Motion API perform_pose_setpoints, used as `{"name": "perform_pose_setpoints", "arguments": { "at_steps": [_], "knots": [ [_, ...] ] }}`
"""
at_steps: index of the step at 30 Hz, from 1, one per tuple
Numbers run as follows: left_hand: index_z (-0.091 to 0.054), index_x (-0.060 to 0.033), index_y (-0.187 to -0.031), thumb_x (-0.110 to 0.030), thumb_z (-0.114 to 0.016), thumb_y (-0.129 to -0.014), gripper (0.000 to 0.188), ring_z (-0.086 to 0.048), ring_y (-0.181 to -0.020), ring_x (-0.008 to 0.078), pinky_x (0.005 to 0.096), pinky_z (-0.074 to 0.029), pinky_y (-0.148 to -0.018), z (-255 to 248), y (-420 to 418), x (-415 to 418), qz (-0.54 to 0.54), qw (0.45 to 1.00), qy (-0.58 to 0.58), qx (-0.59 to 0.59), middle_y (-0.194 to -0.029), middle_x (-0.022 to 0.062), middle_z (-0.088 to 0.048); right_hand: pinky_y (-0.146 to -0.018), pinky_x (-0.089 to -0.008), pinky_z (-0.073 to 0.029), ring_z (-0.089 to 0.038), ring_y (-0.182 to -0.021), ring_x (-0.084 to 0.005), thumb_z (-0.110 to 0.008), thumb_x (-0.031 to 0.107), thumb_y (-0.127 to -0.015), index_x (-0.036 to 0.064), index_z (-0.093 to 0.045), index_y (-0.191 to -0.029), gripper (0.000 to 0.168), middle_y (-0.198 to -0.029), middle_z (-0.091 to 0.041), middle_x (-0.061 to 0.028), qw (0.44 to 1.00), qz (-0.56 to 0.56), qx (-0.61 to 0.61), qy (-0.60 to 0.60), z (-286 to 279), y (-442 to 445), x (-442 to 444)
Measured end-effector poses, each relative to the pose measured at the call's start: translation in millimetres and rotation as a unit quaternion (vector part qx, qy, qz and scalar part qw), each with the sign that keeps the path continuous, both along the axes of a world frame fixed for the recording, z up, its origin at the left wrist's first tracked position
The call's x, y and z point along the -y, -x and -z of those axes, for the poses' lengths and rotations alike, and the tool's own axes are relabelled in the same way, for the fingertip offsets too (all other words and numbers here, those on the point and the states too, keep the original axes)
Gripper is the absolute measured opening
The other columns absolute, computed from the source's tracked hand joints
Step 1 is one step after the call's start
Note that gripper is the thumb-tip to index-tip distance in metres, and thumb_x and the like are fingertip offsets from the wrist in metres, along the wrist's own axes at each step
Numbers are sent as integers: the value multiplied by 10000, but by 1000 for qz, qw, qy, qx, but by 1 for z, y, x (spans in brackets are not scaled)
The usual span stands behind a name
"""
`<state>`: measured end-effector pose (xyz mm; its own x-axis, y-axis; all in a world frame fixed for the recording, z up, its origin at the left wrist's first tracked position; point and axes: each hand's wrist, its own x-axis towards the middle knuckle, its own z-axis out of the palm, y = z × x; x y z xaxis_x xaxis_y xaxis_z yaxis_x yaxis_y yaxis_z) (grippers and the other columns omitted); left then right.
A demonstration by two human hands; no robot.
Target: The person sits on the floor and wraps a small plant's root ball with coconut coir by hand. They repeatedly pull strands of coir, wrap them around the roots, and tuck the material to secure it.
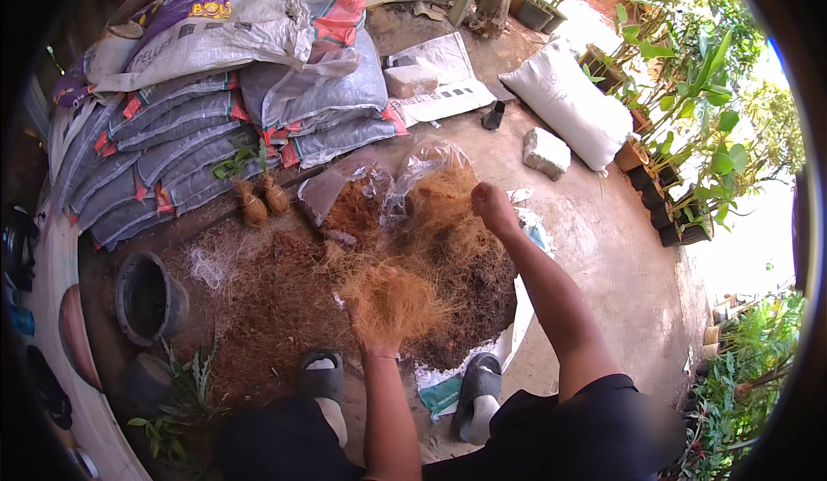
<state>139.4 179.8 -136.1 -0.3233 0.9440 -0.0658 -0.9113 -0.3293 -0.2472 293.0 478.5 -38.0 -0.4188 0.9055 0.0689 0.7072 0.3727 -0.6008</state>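
On the palm of my left hand [380,344] lies a loose tuft of coconut fibre [395,303], which hides most of the fingers. My right hand [493,204] is raised farther forward, its fingers closed on strands of fibre at the edge of a larger fibre heap [446,206]. That heap spills from a clear plastic bag [431,153]. To its left, another clear bag [323,193] holds reddish-brown coir [354,208]. Dark soil [481,300] lies below the heap, on a white sheet [521,326].
Stacked grey sacks [194,151] stand at the upper left. Two sprouting coconuts [253,208] are near them, and a black pot [147,300] is at the left. A stone block [546,153] and a white sack [572,106] lie at the upper right. Potted plants line the right.
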Motion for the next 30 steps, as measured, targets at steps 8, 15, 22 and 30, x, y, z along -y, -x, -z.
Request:
{"name": "perform_pose_setpoints", "arguments": {
  "at_steps": [8,15,22,30],
  "knots": [
    [-493,-82,-1430,-371,-519,-989,528,-520,-1299,350,565,-419,-1081,-30,6,6,23,996,8,-91,-1413,162,-548,-724,-307,-608,-673,-765,-160,-608,34,-953,-58,-606,-1026,118,-869,-663,-108,961,-54,-269,42,-190,12,70],
    [-521,-86,-1387,-402,-529,-974,520,-569,-1230,331,543,-447,-1054,-57,2,6,87,986,29,-137,-1345,140,-594,-690,-298,-595,-665,-718,-142,-609,-3,-890,-51,-614,-970,94,-863,-669,-100,979,10,-164,-121,-254,2,95],
    [-516,-84,-1387,-435,-578,-936,574,-584,-1209,327,539,-467,-1039,-73,-3,22,105,983,4,-151,-1339,141,-596,-700,-290,-587,-668,-724,-152,-595,4,-915,-54,-606,-1012,113,-861,-665,-100,982,-68,-174,-28,-279,15,147],
    [-507,-93,-1405,-459,-600,-928,608,-580,-1220,329,537,-473,-1032,-89,2,33,105,978,3,-180,-1353,144,-592,-696,-299,-556,-665,-757,-153,-633,50,-903,-37,-605,-1025,153,-905,-666,-89,993,-74,-79,-55,-260,15,177]
  ]
}}
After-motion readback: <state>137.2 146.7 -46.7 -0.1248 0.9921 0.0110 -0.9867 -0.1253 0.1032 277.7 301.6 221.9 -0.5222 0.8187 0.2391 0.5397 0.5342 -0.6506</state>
